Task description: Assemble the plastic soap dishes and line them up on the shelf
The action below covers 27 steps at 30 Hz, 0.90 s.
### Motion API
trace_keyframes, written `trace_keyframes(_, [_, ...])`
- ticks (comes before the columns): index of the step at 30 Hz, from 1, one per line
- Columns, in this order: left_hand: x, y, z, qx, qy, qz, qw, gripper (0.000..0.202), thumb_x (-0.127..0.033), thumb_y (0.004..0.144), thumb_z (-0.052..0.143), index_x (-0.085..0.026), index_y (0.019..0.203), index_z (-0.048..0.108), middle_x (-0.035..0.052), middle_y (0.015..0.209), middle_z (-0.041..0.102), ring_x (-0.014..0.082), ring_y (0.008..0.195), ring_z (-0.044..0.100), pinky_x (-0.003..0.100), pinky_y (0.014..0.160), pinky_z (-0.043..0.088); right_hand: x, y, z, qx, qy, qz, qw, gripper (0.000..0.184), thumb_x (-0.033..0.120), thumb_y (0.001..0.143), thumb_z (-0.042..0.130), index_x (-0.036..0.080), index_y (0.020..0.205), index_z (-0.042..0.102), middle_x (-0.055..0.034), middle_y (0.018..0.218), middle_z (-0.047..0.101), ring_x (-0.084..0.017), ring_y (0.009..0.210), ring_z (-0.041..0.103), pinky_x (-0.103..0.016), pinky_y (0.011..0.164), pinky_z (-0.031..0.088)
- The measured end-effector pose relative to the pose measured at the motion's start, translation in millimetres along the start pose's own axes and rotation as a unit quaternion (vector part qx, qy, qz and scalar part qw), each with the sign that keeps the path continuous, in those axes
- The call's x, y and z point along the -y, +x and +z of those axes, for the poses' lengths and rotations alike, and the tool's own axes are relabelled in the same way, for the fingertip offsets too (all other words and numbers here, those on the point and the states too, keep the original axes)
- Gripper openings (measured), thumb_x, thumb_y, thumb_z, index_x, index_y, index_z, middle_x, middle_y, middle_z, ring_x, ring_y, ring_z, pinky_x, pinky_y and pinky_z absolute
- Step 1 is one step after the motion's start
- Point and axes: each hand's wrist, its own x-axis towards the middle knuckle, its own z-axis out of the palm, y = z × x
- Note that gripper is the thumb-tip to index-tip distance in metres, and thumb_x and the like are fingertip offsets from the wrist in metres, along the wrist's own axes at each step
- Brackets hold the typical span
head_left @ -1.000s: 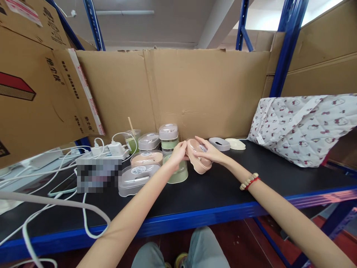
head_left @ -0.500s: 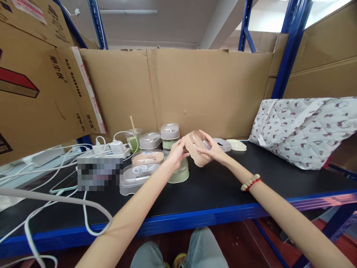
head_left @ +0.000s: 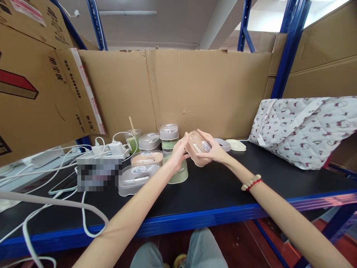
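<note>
- My left hand (head_left: 178, 152) and right hand (head_left: 214, 150) grasp the small pink plastic lidded box (head_left: 197, 149), lifted above the black shelf (head_left: 223, 186).
- It looks light, rigid and smooth, possibly slippery; my fingers pinch its opposite rims.

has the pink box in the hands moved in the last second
Yes. The pink box held by the left hand and right hand has lifted and tilted, clearing the green box.
</note>
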Motion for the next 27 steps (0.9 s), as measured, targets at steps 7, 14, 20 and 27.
trace_keyframes(7, [2, 0, 1.7, -0.086, 0.040, 0.048, 0.994, 0.028, -0.032, 0.070, 0.068, -0.017, 0.092, 0.061, 0.0062, 0.093, 0.065, 0.0160, 0.078, 0.062, 0.022, 0.057, 0.046, 8, 2, 8, -0.056, 0.089, 0.074, 0.992, 0.081, 0.052, 0.068, 0.065, 0.022, 0.137, 0.035, -0.0110, 0.136, 0.044, -0.023, 0.129, 0.038, -0.040, 0.107, 0.032])
trace_keyframes(14, [5, 9, -3.2, -0.058, -0.016, 0.091, 0.994, 0.029, -0.038, 0.066, 0.067, -0.018, 0.085, 0.058, 0.0033, 0.089, 0.062, 0.0149, 0.074, 0.060, 0.023, 0.056, 0.047, 21, 3, 1, -0.021, 0.211, 0.274, 0.938, 0.052, 0.052, 0.076, 0.057, 0.022, 0.118, 0.056, -0.0082, 0.119, 0.061, -0.024, 0.096, 0.062, -0.031, 0.061, 0.054])
trace_keyframes(20, [1, 13, -9.0, -0.115, 0.111, 0.108, 0.981, 0.032, -0.038, 0.082, 0.049, -0.018, 0.106, 0.055, 0.0102, 0.110, 0.059, 0.0217, 0.094, 0.060, 0.031, 0.069, 0.050, 24, 6, 1, -0.084, 0.237, 0.346, 0.904, 0.042, 0.051, 0.079, 0.054, 0.022, 0.109, 0.063, -0.0042, 0.101, 0.069, -0.017, 0.079, 0.065, -0.024, 0.055, 0.051])
trace_keyframes(27, [3, 17, -15.3, -0.133, 0.272, 0.239, 0.923, 0.020, -0.018, 0.079, 0.049, -0.019, 0.096, 0.060, 0.0075, 0.103, 0.060, 0.0191, 0.098, 0.057, 0.035, 0.089, 0.044, 10, 4, -23, -0.070, 0.108, 0.479, 0.868, 0.029, 0.043, 0.080, 0.055, 0.016, 0.083, 0.067, -0.0035, 0.066, 0.068, -0.015, 0.054, 0.060, -0.024, 0.048, 0.045])
